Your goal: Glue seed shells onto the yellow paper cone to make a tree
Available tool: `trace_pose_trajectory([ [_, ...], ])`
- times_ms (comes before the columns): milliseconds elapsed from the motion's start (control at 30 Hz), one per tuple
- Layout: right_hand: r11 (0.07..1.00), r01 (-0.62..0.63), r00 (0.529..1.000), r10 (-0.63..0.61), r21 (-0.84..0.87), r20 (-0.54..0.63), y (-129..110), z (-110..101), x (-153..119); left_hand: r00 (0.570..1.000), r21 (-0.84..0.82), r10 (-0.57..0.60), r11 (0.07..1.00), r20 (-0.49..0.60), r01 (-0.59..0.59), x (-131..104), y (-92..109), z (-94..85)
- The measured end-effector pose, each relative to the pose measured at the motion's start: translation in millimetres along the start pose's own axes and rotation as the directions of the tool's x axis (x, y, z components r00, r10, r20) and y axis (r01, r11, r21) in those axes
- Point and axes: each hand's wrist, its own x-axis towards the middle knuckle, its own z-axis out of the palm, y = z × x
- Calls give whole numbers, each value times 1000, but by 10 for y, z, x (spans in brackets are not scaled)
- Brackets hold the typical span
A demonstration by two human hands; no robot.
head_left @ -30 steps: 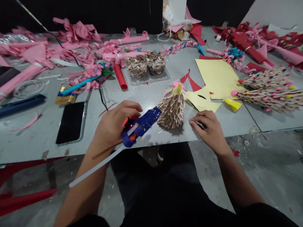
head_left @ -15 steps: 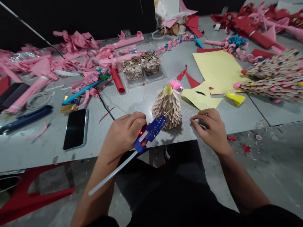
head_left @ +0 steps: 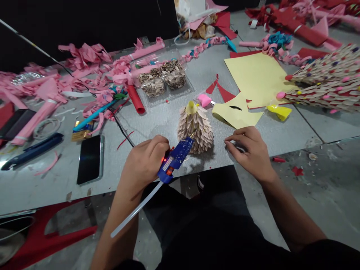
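My left hand (head_left: 146, 161) is wrapped round a blue glue gun (head_left: 177, 157) with a lit red light and a long clear glue stick trailing from its back. Its nozzle meets the front of a small cone (head_left: 197, 127) covered in pale, overlapping shell-like pieces, with a yellow tip, standing near the table's front edge. To the right of the cone, my right hand (head_left: 249, 150) rests by the table edge, thumb and fingertips curled close together; whether something tiny is between them cannot be made out. Cut yellow paper (head_left: 237, 112) lies just beyond it.
Behind the cone is a clear tray (head_left: 163, 80) of pale pieces. A phone (head_left: 90, 159), a blue tool (head_left: 32, 150) and pink paper strips lie left. Yellow sheets (head_left: 253, 78) and larger decorated cones (head_left: 326, 90) are at the right. The gun's black cable crosses the table.
The view has shifted slightly, moving the table items in the picture. My left hand still holds the glue gun at the cone, and my right hand keeps nearly the same pose.
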Motion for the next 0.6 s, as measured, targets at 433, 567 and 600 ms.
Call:
trace_pose_trajectory([
  [433,992,1,996,10,125,-89,-102,-54,29,935,-138,-350,930,-58,339,-349,-164,124],
  [567,977,-18,994,40,213,-99,-298,-91,67,905,-201,-402,906,-135,373,-482,-250,197],
  [600,971,-22,995,46,240,-94,-356,-88,77,901,-215,-410,901,-145,376,-523,-283,217],
])
